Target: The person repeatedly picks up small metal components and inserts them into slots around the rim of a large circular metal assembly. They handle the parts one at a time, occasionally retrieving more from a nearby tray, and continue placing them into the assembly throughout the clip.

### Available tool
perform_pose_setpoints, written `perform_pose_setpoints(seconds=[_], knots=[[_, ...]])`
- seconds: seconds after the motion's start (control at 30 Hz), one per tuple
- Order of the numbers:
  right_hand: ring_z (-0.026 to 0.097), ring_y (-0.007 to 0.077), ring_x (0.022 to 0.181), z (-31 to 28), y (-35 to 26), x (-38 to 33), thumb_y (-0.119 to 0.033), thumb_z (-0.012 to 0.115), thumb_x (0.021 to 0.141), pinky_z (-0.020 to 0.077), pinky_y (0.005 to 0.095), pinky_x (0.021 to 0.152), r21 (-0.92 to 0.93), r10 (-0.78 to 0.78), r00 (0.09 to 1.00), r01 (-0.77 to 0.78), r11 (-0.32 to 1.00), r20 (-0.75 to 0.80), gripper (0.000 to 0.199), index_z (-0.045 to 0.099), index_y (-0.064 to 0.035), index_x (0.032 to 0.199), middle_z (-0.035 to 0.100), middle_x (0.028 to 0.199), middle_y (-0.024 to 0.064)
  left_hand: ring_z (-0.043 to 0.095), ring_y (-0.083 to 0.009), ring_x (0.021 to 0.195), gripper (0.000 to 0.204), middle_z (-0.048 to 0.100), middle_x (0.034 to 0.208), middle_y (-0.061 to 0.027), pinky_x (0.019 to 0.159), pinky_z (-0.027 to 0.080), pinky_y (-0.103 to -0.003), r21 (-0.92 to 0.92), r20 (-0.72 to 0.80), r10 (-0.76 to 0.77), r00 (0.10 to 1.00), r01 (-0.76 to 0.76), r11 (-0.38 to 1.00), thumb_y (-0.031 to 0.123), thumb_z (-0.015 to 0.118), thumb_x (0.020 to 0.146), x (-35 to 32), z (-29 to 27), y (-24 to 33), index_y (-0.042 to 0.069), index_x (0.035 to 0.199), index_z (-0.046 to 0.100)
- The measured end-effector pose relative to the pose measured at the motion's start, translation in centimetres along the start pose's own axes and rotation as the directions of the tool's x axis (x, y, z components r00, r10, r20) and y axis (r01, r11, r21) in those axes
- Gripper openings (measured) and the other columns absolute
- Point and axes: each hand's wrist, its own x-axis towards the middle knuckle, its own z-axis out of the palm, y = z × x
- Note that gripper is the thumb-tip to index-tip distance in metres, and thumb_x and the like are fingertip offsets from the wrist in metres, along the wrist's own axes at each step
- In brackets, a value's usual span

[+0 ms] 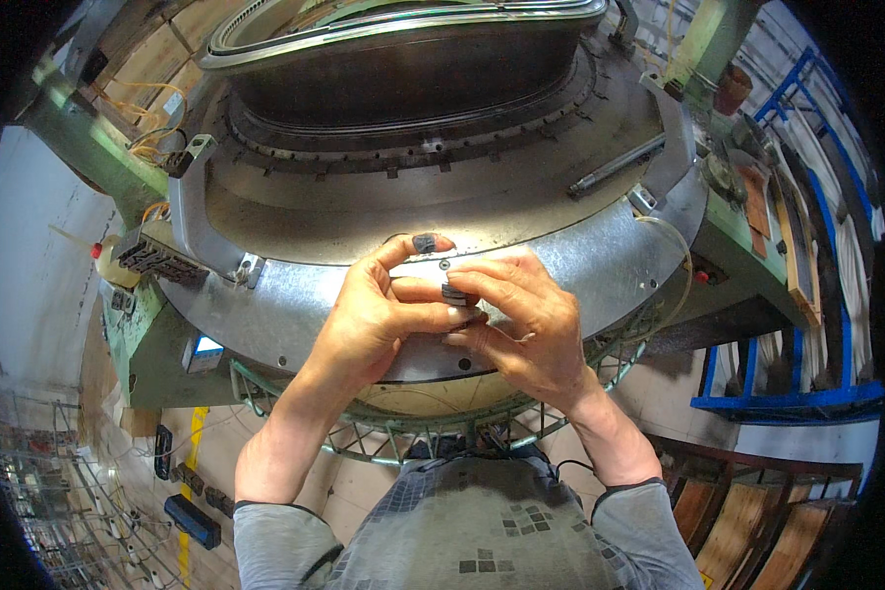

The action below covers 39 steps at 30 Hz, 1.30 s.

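Note:
My left hand [364,305] is over the front rim of a large round metal machine, its index finger stretched out and apart from the thumb. A strip of dark tape [424,243] is wrapped round that index fingertip. More dark tape [453,294], looking banded, sits at the end of the left middle finger. My right hand [533,310] meets the left there, with its fingers and thumb closed round this taped fingertip. Part of the contact between the hands is hidden by the fingers. The shiny metal rim [295,295] lies beneath both hands.
A dark metal cylinder [413,79] rises at the machine's middle. Brackets [251,268] stand on the rim, and a metal rod [615,165] lies at right. Green posts [98,147] flank it. A blue rack [796,398] stands right; a green lattice ring [403,447] runs below the rim.

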Motion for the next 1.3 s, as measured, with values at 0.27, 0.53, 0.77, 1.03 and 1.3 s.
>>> perform_pose_setpoints(seconds=[0.27, 0.53, 0.77, 1.03, 1.3], knots=[[0.072, 0.0276, 0.107, -1.0, -0.1, -0.9, -0.005, 0.092, 0.071, 0.061, 0.0376, 0.088, 0.1, -0.036, 0.999, 0.035, 0.994, 0.005, 0.075, 0.061, -0.0028, 0.139, 0.076, 0.115, 0.0154, 0.076, -0.0324, 0.102, 0.08, 0.074, 0.112, -0.0254, 0.091, 0.065, -0.043, 0.058, 0.03, -0.11, 0.994, 0.108, 0.992, -0.014, 0.074, 0.081, -0.4, 1.4, 0.5, 0.002, 0.153, 0.043], [0.073, 0.0302, 0.101, -4.1, -2.5, -5.7, 0.002, 0.089, 0.063, 0.0621, 0.0383, 0.082, 0.05, 0.019, 0.999, -0.017, 0.999, -0.04, 0.077, 0.066, -0.0034, 0.136, 0.072, 0.116, 0.0182, 0.076, -0.0299, 0.1, 0.078, 0.075, 0.111, -0.0259, 0.09, 0.065, -0.041, 0.035, 0.098, -0.186, 0.978, 0.183, 0.982, -0.014, 0.076, 0.082, -2.0, 5.5, -2.3, -0.003, 0.151, 0.042], [0.071, 0.0299, 0.108, -7.5, -4.7, -12.1, 0.0, 0.09, 0.069, 0.0597, 0.0382, 0.088, 0.129, 0.152, 0.988, -0.147, 0.981, -0.033, 0.088, 0.055, -0.0048, 0.149, 0.075, 0.114, 0.018, 0.076, -0.0333, 0.102, 0.077, 0.073, 0.113, -0.0283, 0.093, 0.064, -0.042, 0.089, 0.162, -0.342, 0.926, 0.331, 0.939, -0.014, 0.075, 0.084, -2.8, 9.2, -6.4, -0.004, 0.151, 0.038], [0.068, 0.0245, 0.097, -7.4, -5.0, -18.6, -0.008, 0.094, 0.07, 0.0582, 0.0351, 0.084, 0.12, 0.3, 0.944, -0.284, 0.951, -0.141, 0.095, 0.05, -0.0038, 0.153, 0.077, 0.107, 0.0132, 0.077, -0.0239, 0.091, 0.065, 0.077, 0.101, -0.0206, 0.082, 0.063, -0.034, -0.049, 0.294, -0.41, 0.864, 0.442, 0.896, 0.008, 0.074, 0.099, -2.6, 10.0, -11.0, -0.006, 0.148, 0.035], [0.069, 0.0234, 0.102, -6.2, -4.9, -20.6, -0.008, 0.094, 0.072, 0.0589, 0.0353, 0.087, 0.201, 0.4, 0.898, -0.364, 0.909, -0.182, 0.095, 0.048, -0.0063, 0.155, 0.076, 0.115, 0.0119, 0.074, -0.0152, 0.081, 0.06, 0.078, 0.096, -0.0169, 0.077, 0.058, -0.029, 0.028, 0.231, -0.449, 0.863, 0.455, 0.89, 0.006, 0.074, 0.098, -2.6, 9.8, -12.4, -0.006, 0.145, 0.04]])
